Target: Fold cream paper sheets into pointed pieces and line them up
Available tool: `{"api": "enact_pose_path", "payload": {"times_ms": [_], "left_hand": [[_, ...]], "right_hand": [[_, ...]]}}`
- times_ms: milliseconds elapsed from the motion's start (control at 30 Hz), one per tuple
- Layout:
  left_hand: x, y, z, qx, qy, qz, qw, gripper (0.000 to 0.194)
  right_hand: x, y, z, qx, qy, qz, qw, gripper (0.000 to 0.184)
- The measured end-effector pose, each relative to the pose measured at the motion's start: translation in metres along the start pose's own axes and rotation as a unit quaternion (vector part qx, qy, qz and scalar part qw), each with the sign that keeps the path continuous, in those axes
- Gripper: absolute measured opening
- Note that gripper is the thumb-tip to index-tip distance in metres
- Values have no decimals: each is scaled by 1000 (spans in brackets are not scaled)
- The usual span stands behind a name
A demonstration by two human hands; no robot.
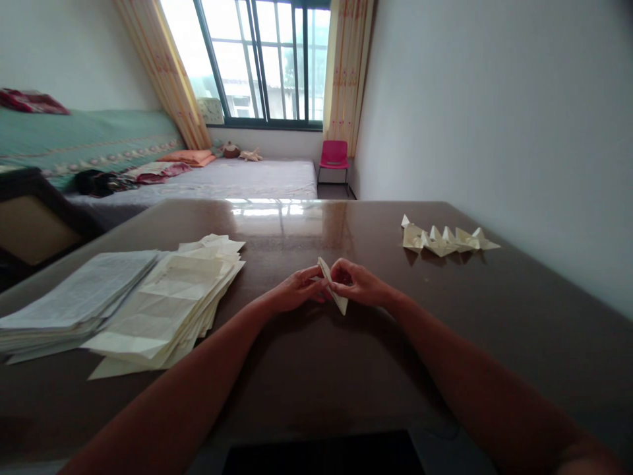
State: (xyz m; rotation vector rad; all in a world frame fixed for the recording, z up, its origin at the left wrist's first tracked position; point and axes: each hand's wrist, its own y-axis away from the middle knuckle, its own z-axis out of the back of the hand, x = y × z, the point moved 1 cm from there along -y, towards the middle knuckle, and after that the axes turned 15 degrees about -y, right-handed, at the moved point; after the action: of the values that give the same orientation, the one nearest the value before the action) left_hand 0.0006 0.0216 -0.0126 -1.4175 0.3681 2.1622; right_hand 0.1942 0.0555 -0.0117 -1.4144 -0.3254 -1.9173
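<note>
Pinching the folded paper (339,301) from both sides, the left hand (297,289) and right hand (363,284) had fingers closed on it, perhaps to keep layers together; creased sheets (173,290) lay left of the fingers, folded pieces (440,244) beyond to their right, seemingly leaving working room.

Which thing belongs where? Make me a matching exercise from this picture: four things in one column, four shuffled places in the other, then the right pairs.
Things
1. Chair
2. Sheets
3. Narrow paper
4. Folded shapes

Places
A. On the right side of the table
B. Between the left hand and the right hand
C. Beyond the table, near the right-hand curtain
D. Piled on the left side of the table

Right pairs: 1-C, 2-D, 3-B, 4-A
</note>
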Motion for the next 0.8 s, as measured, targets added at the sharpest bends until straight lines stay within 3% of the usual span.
{"api": "enact_pose_path", "payload": {"times_ms": [100,267,467,533,667,800], "left_hand": [[-1,-3,-5,-27,-29,5,999,32],[-5,-6,-14,-142,-117,7,983,23],[-7,-5,-9,-171,-219,-16,960,22],[-8,-6,-9,-176,-265,-27,948,22],[-14,-7,-14,-204,-348,-19,915,20],[-18,-7,-19,-230,-389,6,892,19]], "right_hand": [[4,1,-2,-24,41,16,999,18],[12,2,-7,-99,130,48,985,20],[11,1,-7,-74,101,14,992,19],[16,3,-9,-93,181,6,979,18],[34,7,-21,-125,356,-17,926,20],[42,8,-24,-102,396,-70,910,23]]}}
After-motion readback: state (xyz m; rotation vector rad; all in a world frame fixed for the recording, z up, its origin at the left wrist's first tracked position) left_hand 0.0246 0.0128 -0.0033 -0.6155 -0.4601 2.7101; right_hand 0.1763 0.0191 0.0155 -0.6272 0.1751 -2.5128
